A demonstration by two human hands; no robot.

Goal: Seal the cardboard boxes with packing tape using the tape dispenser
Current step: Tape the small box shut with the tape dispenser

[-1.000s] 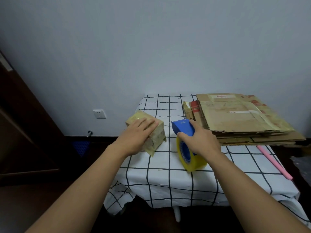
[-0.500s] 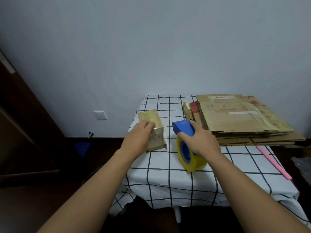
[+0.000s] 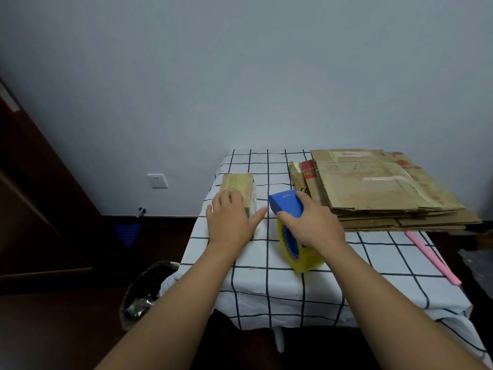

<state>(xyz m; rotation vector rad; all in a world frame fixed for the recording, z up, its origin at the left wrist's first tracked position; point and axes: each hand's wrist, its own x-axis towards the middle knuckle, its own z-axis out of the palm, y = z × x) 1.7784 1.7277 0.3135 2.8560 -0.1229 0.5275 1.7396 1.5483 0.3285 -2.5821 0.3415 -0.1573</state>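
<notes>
A small taped cardboard box (image 3: 239, 185) lies on the checked tablecloth (image 3: 266, 276) near the table's left edge. My left hand (image 3: 231, 222) rests flat on the box's near end, fingers straight and thumb spread to the right. To its right stands a blue tape dispenser (image 3: 286, 204) with a yellow tape roll (image 3: 302, 259) on the cloth. My right hand (image 3: 314, 222) grips the dispenser's blue body from above.
A stack of flattened cardboard boxes (image 3: 378, 188) fills the table's back right. A pink stick (image 3: 432, 256) lies along the right edge. On the floor to the left are a bin with a dark bag (image 3: 145, 292) and a dark wooden door (image 3: 40, 198).
My left hand has turned the small box from a slanted pose to lie straight, pointing away from me, and pushed it left and back. My right hand stays on the dispenser.
</notes>
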